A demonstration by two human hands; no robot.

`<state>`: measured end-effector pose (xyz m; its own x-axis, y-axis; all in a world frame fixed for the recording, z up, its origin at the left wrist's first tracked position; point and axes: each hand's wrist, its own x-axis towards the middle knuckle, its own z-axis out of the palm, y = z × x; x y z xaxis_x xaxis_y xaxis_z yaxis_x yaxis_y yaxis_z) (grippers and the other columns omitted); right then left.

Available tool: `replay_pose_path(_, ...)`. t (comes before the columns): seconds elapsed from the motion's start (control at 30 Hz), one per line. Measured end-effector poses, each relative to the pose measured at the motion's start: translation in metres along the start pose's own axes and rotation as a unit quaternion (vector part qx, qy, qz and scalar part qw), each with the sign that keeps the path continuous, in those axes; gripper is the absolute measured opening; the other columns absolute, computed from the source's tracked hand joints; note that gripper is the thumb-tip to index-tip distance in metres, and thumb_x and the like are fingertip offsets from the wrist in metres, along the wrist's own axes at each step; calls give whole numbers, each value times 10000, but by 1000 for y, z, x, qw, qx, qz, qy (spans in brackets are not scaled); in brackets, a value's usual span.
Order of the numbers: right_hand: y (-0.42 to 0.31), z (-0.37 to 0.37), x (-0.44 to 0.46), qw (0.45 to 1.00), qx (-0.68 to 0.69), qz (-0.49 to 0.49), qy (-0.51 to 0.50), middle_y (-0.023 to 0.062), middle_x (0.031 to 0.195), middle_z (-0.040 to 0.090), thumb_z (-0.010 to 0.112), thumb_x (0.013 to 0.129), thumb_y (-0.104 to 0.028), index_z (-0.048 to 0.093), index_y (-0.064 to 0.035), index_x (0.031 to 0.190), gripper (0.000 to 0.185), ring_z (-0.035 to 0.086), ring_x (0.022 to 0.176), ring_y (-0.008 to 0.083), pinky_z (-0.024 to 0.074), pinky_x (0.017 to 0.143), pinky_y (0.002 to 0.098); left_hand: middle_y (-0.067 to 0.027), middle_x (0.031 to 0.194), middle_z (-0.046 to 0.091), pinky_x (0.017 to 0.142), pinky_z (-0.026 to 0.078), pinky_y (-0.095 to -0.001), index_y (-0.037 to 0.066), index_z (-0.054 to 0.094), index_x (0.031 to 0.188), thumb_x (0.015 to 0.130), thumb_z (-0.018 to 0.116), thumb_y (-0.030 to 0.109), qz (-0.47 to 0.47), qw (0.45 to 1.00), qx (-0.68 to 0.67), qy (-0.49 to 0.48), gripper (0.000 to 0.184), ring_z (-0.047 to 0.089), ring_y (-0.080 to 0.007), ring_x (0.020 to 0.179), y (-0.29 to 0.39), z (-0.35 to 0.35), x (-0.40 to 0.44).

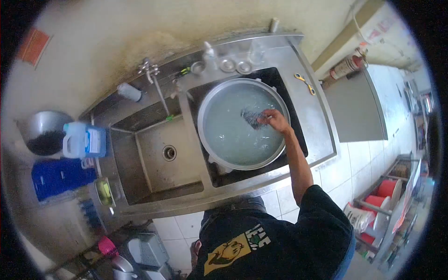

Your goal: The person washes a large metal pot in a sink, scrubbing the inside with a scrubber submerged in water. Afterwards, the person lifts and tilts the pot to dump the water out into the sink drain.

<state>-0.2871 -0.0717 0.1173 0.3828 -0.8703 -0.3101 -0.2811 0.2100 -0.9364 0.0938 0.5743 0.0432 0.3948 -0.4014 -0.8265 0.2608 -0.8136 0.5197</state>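
A large round metal pot (204,140), filled with cloudy water, sits over the right-hand dark basin of the steel sink. Above the water, right of the pot's middle, my right hand (276,120) is closed on a dark, mesh-like scrubber (252,118), which touches the water surface. At the bottom edge, what may be my left hand (196,247) shows only as a small patch beside the dark shirt, and its fingers cannot be made out.
An empty sink basin (172,170) with a faucet (156,84) lies to the left. Yellow scissors (305,84) rest on the right counter. Lids (227,65) and bottles stand behind the pot. A blue liquid jug (86,140) is at far left.
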Motion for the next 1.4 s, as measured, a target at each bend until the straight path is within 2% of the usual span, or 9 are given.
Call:
replay_pose_path(0.2,85,77,29,967,193,106,126,13,694,607,717,772,-235,659,-19,781,223,514,633,120,410,591,281,-157,928,576,719,539,-380,6,512,1095,880,602,253,-20,997,-71,-21,339,605,-272,857,-50,-31,4)
replay_pose_path(0.47,123,134,78,989,-105,-43,93,80,644,602,711,743,-273,626,0,788,290,580,646,206,467,667,341,-143,922,585,712,531,-371,10,533,1080,876,605,243,-69,994,-72,53,318,603,-268,831,-62,-12,-49)
replay_pose_path(0.57,138,146,95,922,-381,27,58,196,984,620,707,714,-268,608,30,985,415,607,868,297,497,739,392,-138,920,588,710,528,-368,12,541,1074,874,606,239,-84,992,-69,62,310,602,-267,821,-58,-7,-49)
replay_pose_path(0.63,160,169,88,822,-542,-158,76,220,1069,573,656,725,-234,587,19,1021,395,560,981,373,489,777,454,-134,919,591,708,526,-366,13,546,1070,873,607,237,-92,991,-68,66,304,602,-266,814,-53,-8,-49)
replay_pose_path(0.8,166,174,66,868,-482,30,111,215,1132,515,609,776,-285,589,-25,1048,377,521,1036,400,452,866,478,-125,916,597,704,520,-361,16,559,1060,870,608,231,-102,990,-64,73,291,600,-264,798,-48,-14,-49)
replay_pose_path(0.9,155,180,54,763,-628,-152,3,221,1108,516,640,745,-331,587,-50,1075,437,515,1052,386,440,876,493,-120,914,600,701,517,-357,18,567,1054,868,609,227,-91,992,-59,65,284,600,-263,788,-43,-19,-40)
replay_pose_path(0.97,115,180,38,828,-499,197,165,206,1158,507,691,694,-366,610,-58,1035,467,504,1067,391,434,871,520,-117,912,602,700,515,-355,19,572,1051,867,610,224,-78,993,-59,59,279,599,-262,782,-44,-22,-35)
replay_pose_path(1.23,-2,73,35,975,-204,44,-72,-4,694,550,788,652,-190,591,-53,757,262,530,715,94,410,619,271,-103,907,612,693,507,-347,23,593,1035,862,613,215,108,991,80,26,259,597,-258,756,-50,-42,-1)
replay_pose_path(1.4,-148,26,-17,994,-10,-69,-80,0,714,555,741,694,-187,578,-27,794,250,529,721,142,410,669,275,-94,904,618,689,501,-342,26,606,1025,859,615,209,299,921,242,56,247,596,-256,739,-48,-41,29)
